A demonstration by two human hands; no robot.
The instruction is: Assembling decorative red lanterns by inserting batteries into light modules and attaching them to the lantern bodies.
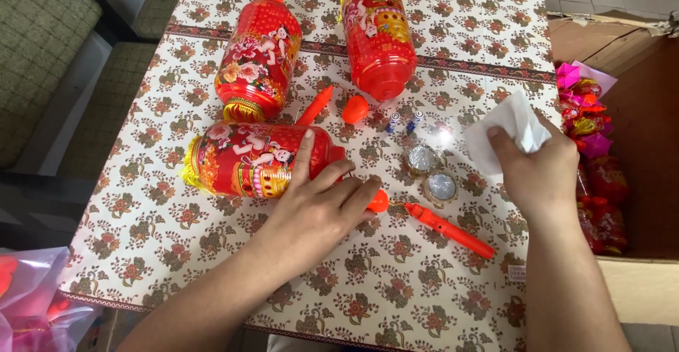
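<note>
Flower-patterned cloth covers the bench [396, 288], with a cushioned seat off its left edge and an open cardboard box [636, 182] of wrapped red goods against its right edge. Starting at the left, a red printed lantern [254, 160] lies on its side near the bench's middle, yellow fringe pointing toward the left edge; two more red lanterns [258, 59] [378, 34] lie beyond it toward the far edge. The left hand [322, 207] rests open, fingers spread, its fingertips touching the near lantern's right end and side, gripping nothing. Just right of that hand a small orange cap sits at the fingertips, and a long orange handle stick [449, 230] lies slanted toward the near right corner. Past it, two round shiny discs [431, 175] sit side by side, with two small batteries [404, 121], an orange stick [315, 104] and an orange knob [355, 109] farther back. The right hand [541, 172] hovers near the right edge, closed around a crumpled white tissue [509, 129], well apart from the near lantern. In my judgement the lantern, being round and only lightly touched, could roll if the left hand pushes sideways, and a sweeping sleeve or wrist might knock the batteries or discs off toward the box.
</note>
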